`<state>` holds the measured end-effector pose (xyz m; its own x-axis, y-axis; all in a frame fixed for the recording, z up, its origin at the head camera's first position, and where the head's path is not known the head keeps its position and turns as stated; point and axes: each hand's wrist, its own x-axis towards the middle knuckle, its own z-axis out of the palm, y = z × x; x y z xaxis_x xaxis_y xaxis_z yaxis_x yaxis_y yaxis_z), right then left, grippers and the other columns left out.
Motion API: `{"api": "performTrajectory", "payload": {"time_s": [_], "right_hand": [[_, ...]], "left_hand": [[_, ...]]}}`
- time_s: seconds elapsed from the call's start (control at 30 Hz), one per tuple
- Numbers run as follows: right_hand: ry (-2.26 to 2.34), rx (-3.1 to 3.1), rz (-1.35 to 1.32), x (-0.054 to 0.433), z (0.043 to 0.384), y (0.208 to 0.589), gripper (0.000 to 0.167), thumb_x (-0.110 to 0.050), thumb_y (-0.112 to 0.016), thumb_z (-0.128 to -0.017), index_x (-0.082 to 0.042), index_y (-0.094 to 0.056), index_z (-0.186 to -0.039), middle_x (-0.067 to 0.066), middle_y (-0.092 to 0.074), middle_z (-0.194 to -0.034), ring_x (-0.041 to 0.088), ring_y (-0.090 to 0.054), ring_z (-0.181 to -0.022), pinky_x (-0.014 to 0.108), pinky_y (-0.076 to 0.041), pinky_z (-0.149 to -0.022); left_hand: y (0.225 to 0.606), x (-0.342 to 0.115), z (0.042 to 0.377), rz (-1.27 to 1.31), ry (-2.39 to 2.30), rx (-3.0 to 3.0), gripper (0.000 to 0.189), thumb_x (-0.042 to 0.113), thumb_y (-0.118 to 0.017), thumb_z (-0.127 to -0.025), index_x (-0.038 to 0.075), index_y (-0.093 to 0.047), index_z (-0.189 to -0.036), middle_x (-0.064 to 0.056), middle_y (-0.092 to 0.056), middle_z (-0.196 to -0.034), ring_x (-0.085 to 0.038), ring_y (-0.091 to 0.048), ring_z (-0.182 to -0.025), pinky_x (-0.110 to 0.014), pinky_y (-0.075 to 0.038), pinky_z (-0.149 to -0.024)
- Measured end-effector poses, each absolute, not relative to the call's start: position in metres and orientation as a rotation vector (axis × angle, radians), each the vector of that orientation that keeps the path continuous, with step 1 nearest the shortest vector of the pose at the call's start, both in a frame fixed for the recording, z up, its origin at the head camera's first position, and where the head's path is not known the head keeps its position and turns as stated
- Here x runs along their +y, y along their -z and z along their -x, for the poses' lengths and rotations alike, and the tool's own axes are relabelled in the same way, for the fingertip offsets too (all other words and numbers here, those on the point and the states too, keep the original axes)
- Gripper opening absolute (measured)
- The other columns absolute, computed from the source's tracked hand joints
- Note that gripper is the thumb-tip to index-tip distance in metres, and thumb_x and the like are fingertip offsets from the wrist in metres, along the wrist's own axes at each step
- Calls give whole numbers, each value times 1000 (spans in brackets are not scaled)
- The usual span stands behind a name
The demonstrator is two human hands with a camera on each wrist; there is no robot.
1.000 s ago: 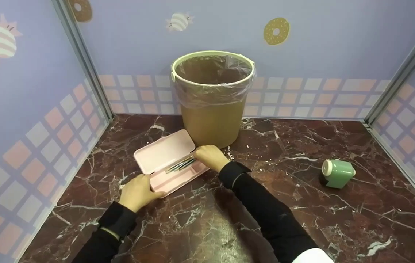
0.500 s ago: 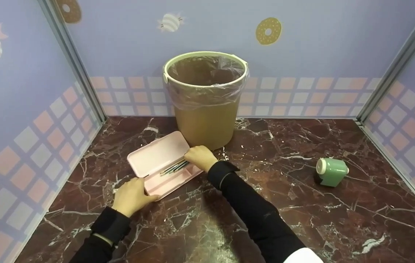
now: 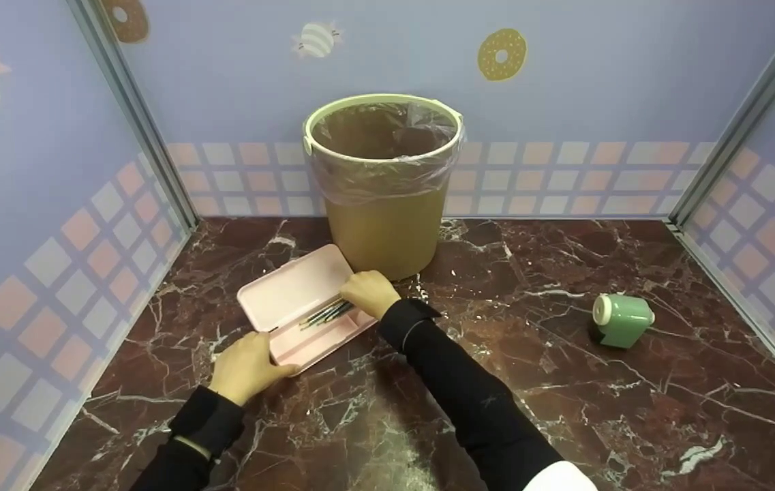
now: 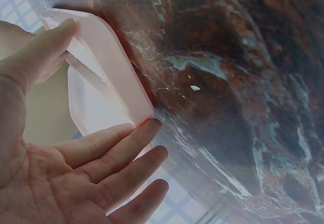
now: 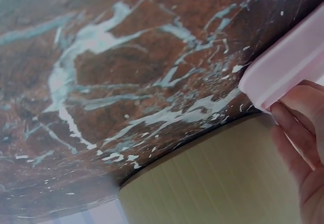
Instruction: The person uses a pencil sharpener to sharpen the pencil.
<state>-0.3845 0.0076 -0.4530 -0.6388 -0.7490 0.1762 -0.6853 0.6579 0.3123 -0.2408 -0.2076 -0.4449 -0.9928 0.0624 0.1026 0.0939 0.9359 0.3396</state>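
Note:
A pink pencil case (image 3: pixel 295 290) lies with its lid raised, slanting across the tabletop in the head view. Several dark, slim pencils (image 3: pixel 326 314) rest in its tray, their right ends hidden by my right hand. My left hand (image 3: pixel 244 368) grips the case's near left end; in the left wrist view, the thumb lies along one side and the fingertips (image 4: pixel 152 125) reach the opposite corner. At the far right end, my right hand (image 3: pixel 370 293) holds the case, and the right wrist view shows its fingers (image 5: pixel 291 133) bent against the end wall.
A tan bin (image 3: pixel 387 232) with a clear liner stands against the back wall, directly behind the case. Pale crumbs (image 3: pixel 421 290) are scattered right of the bin. A green block-shaped object (image 3: pixel 622 320) with a cream round end sits at the right. Patterned walls bound the marble tabletop.
The head view has shifted slightly, moving everything left in frame. My right hand has edged a little left along the case; my left hand keeps its place at the near end.

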Motion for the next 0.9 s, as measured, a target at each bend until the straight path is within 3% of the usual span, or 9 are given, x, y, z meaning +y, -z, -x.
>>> {"api": "performTrajectory", "payload": {"time_s": [0.33, 0.9], "right_hand": [[462, -2558, -1185, 2, 384, 450, 11, -12, -72, -85, -19, -79, -89, -2, -80, -91, 16, -76, -80, 32, -62, -71], [475, -2441, -1282, 7, 387, 451, 8, -16, -70, -85, -20, -76, -84, -5, -79, -88, 14, -74, -73, 30, -60, -65]], "left_hand": [[445, -208, 243, 102, 555, -3020, 60, 42, -89, -71, -5, -69, -102, -23, -73, -98, -33, -69, -80, -56, -53, -70], [445, -209, 241, 89, 576, -3016, 61, 41, -88, -72, -7, -68, -106, -25, -73, -101, -38, -71, -86, -57, -54, -74]]}}
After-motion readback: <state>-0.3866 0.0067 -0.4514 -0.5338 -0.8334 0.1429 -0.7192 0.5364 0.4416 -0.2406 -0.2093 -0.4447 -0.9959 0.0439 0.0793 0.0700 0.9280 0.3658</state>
